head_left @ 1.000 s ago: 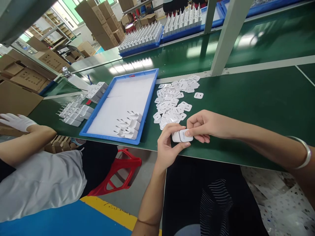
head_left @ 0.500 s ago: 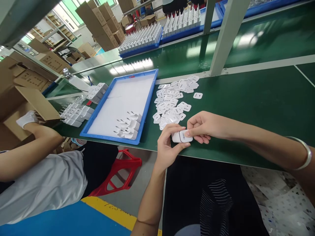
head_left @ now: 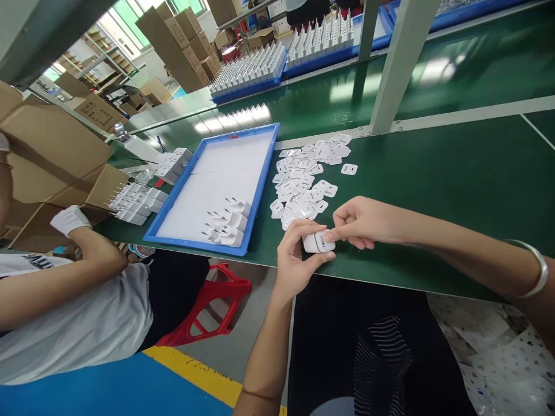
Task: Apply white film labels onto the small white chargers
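Observation:
My left hand (head_left: 295, 260) is closed around a small white plug charger (head_left: 313, 242), thumb below and fingers above. The charger has a dark line around its body and grey print on its end face. My right hand (head_left: 356, 222) has its fingers curled, with thumb and forefinger at the charger's printed end. Whether a thin film or panel is between those fingertips cannot be made out. Just beyond my hands lies a heap of white printed panels (head_left: 299, 193), with one loose panel (head_left: 349, 169) to its right.
Left of the heap, a blue-rimmed tray (head_left: 260, 190) holds several white chargers (head_left: 229, 222), pins up. More chargers (head_left: 136, 202) stand farther left, near a cardboard box (head_left: 60, 150). A co-worker's gloved hand (head_left: 71, 221) is beside it. A metal post (head_left: 399, 69) rises behind the bench.
My right fingertips have shifted slightly over the charger's end, and the charger has turned a little in my left hand. At left, the co-worker's gloved hand and the cardboard box have moved.

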`<state>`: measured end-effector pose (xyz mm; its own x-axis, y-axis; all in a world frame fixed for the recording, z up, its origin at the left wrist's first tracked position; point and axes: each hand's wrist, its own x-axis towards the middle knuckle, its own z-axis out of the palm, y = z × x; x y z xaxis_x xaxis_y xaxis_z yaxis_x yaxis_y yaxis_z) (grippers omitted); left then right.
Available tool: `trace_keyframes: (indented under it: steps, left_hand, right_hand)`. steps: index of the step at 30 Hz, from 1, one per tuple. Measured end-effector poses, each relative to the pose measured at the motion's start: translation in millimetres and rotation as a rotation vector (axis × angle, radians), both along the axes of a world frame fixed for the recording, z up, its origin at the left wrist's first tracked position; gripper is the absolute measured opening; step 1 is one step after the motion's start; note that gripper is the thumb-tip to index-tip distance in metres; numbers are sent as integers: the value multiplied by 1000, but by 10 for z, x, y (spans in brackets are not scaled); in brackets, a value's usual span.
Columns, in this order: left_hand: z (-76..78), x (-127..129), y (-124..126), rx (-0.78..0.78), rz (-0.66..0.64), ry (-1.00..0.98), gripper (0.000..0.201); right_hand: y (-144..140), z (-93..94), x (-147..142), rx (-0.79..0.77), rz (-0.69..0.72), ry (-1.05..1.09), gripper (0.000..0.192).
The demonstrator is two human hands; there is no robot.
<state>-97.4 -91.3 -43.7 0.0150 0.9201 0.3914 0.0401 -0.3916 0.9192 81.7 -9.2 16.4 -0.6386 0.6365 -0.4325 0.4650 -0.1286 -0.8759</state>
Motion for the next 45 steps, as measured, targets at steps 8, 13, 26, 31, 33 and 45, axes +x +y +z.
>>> trace_keyframes:
  steps: [8,13,26,31,33,45]
  left_hand:
    - [24,-14,-32,-189,-118,-419,34]
    - [96,-5,-57,-211,-129,-623,33]
    - [47,-2,-39,-197,-69,-457,34]
    - [-34,8,-41,-137,-66,-365,33]
    - [-58,9,-45,-123,-66,-340,31]
    - [50,22,-11,-223,-44,-527,20]
  right_hand:
    - [42,-175,-64,-277,66,298,63]
    - [141,-333,-54,-384,-117,461,61]
    - [129,-328,-63,-437,-188,477,51]
    - [112,-328,-68,-436,-205,481,43]
    - [109,-327,-65,-447,-206,488,42]
    - [161,-388,-44,-553,-308,568,38]
